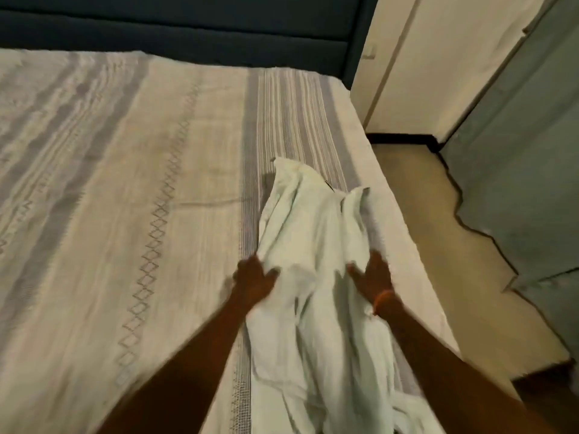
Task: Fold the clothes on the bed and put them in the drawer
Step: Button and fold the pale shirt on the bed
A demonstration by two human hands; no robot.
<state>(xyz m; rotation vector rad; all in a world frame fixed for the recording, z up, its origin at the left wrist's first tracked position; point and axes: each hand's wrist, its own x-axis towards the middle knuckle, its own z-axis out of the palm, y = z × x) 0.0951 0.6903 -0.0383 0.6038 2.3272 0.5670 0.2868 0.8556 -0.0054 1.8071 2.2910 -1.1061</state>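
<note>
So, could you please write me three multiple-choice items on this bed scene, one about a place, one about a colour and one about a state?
1. Where does the pale garment lie on the bed?
A. Near the bed's right edge
B. Against the headboard
C. On the floor

2. What colour is the headboard?
A. Bright red
B. Dark blue-green
C. White

3. What state is the garment in?
A. Neatly folded into a square
B. Rolled into a tight tube
C. Crumpled and unfolded

Answers:
1. A: it lies along the striped band beside the bed's right edge, next to the floor.
2. B: the padded panel behind the bed is dark blue-green.
3. C: the cloth shows loose wrinkles and bunched ridges, with the left hand and right hand on it.
</note>
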